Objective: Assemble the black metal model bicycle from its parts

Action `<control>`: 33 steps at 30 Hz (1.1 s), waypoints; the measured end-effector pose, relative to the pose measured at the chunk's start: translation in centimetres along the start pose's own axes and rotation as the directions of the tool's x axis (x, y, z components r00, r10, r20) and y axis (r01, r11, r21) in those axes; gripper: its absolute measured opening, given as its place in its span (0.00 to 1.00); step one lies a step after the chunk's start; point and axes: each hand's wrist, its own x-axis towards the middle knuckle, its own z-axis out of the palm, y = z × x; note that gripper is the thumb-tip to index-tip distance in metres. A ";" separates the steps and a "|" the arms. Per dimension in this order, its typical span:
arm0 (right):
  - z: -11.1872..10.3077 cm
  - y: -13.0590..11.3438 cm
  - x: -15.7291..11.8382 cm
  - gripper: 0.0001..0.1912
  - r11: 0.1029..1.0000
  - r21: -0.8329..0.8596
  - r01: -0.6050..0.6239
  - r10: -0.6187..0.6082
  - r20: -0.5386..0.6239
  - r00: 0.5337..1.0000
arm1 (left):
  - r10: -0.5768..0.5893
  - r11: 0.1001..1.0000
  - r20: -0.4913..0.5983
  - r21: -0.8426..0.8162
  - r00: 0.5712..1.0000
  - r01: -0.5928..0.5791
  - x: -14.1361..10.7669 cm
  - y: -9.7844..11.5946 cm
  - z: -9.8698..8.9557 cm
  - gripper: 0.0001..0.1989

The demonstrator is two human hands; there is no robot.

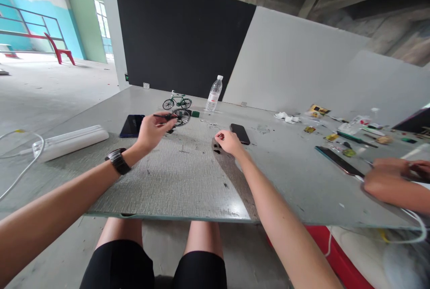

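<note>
My left hand (pixel 155 130) is raised above the table, its fingers closed on a small black spoked model bicycle wheel (pixel 183 118) with a thin dark part attached. A watch is on that wrist. My right hand (pixel 229 141) has thumb and fingertips pressed together just over the tabletop. Small black pieces (pixel 217 149) lie right below it; whether something is between the fingertips cannot be made out. Behind my left hand a green model bicycle (pixel 177 101) stands upright, with small dark green pieces (pixel 195 114) in front of it.
A clear water bottle (pixel 214 94) stands near the partition. Phones (pixel 240 133) lie beside both hands, and a white power strip (pixel 71 142) is at the left. Another person's arm (pixel 396 186) rests at the right, near a phone (pixel 339 161) and scattered small parts. The table (pixel 188 190) has a near edge above my knees.
</note>
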 end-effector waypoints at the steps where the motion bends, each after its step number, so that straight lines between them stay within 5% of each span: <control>1: 0.0 0.1 0.0 0.05 1.000 0.003 0.004 -0.004 -0.004 1.000 | 0.004 1.000 -0.084 0.001 0.996 -0.004 0.4 -0.3 -0.2 0.16; 4: -0.2 -0.1 0.0 0.05 0.999 0.017 0.031 -0.030 -0.040 0.999 | -0.005 1.000 -0.164 -0.005 0.986 0.004 1.0 -1.3 -0.5 0.14; 8: -0.6 -1.7 -0.4 0.07 0.953 0.121 0.277 -0.270 -0.070 0.960 | -0.079 0.997 -0.102 0.001 0.992 0.079 0.6 -2.5 0.2 0.16; 13: -0.3 -4.7 -1.4 0.06 0.876 0.188 0.444 -0.470 0.120 0.875 | -0.030 0.993 -0.005 0.114 1.000 0.030 0.1 -2.8 1.0 0.14; 22: -0.1 -6.5 -2.2 0.05 0.890 0.095 0.446 -0.456 0.230 0.860 | -0.038 0.995 0.058 0.096 0.998 0.032 0.0 -2.9 1.0 0.15; 33: 0.3 -7.1 -2.5 0.08 0.856 0.324 0.403 -0.425 -0.004 0.905 | -0.075 0.996 0.088 0.054 0.993 0.071 -0.1 -3.0 1.1 0.15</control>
